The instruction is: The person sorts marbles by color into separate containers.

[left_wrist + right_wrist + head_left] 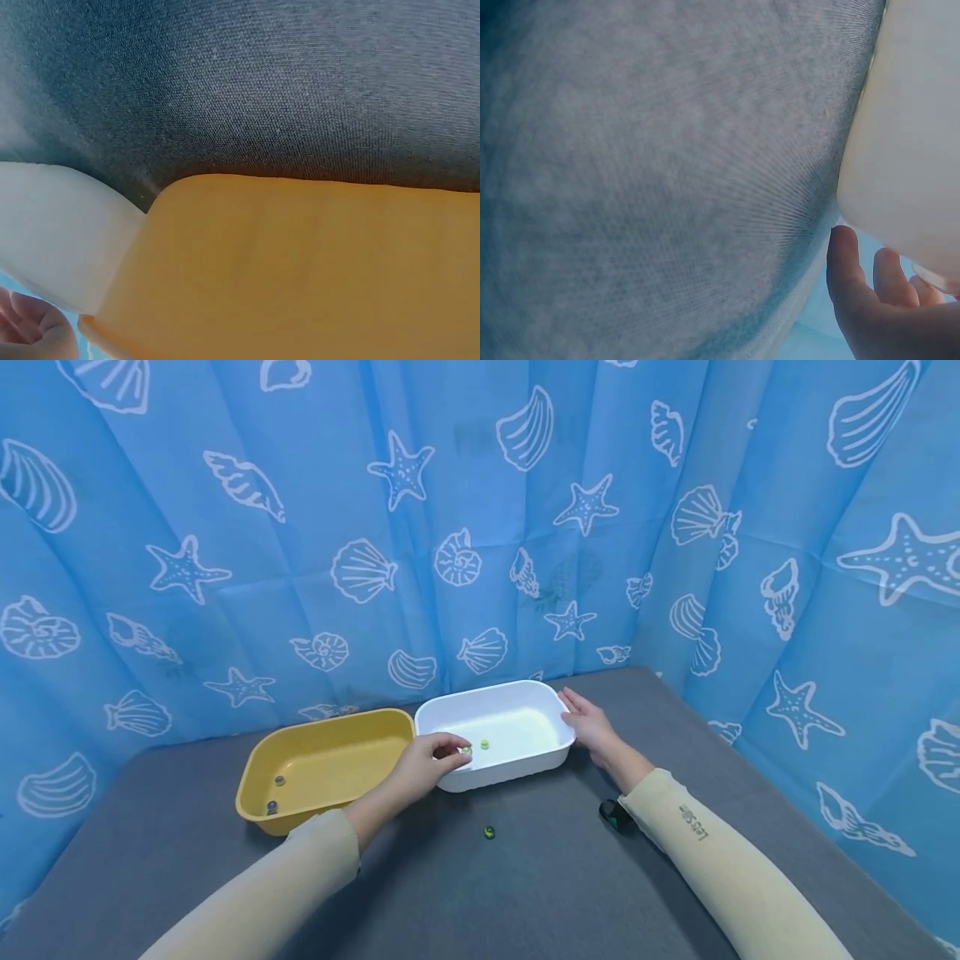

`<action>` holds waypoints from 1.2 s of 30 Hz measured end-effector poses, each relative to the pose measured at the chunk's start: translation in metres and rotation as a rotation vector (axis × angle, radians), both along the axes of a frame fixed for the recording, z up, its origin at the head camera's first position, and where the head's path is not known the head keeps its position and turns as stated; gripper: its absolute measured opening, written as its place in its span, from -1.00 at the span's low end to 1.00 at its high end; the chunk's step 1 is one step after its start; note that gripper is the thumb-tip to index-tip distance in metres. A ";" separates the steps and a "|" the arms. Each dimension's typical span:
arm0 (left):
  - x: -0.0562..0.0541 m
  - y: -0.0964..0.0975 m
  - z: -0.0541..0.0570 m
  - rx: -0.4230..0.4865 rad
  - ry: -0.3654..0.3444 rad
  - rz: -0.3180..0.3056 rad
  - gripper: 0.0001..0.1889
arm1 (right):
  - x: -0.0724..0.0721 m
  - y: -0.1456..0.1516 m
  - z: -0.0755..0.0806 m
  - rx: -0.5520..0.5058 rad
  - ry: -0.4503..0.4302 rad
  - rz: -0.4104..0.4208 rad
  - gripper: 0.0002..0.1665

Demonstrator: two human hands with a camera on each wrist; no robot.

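My left hand (423,766) reaches over the near left rim of a white plastic basin (517,770), pinching a small greenish marble (467,751) between thumb and fingers. Inside the basin lies another yellow-green marble (484,744). At the basin's right end my right hand (590,724) grips the rim. Its fingers (845,259) show against the outer wall in the right wrist view. Only part of the left hand (34,330) appears in its own wrist view, beyond the basins. A dark green marble (489,832) rests on the grey cloth in front of the white basin.
A yellow basin (330,727) stands left against the white one, with two dark marbles (279,780) at its left end. A small black object (617,815) is beside the right sleeve. Behind the grey-covered table (525,902) hangs a blue curtain (300,552) with shells.
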State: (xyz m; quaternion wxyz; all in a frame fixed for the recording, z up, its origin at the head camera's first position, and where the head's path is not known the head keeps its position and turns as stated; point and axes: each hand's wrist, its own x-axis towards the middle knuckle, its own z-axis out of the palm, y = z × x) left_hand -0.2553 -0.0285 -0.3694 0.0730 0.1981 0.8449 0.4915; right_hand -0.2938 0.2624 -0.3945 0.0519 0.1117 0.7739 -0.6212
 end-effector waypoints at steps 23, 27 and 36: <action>-0.039 0.036 -0.002 0.089 -0.220 0.233 -0.70 | -0.001 0.001 -0.003 -0.014 0.002 -0.016 -0.35; -0.049 0.044 -0.009 0.143 -0.309 0.340 -0.70 | -0.001 0.001 -0.005 -0.016 0.007 -0.020 -0.35; -0.072 0.057 -0.030 0.174 -0.389 0.439 -0.68 | -0.002 -0.001 -0.005 -0.021 0.022 -0.027 -0.34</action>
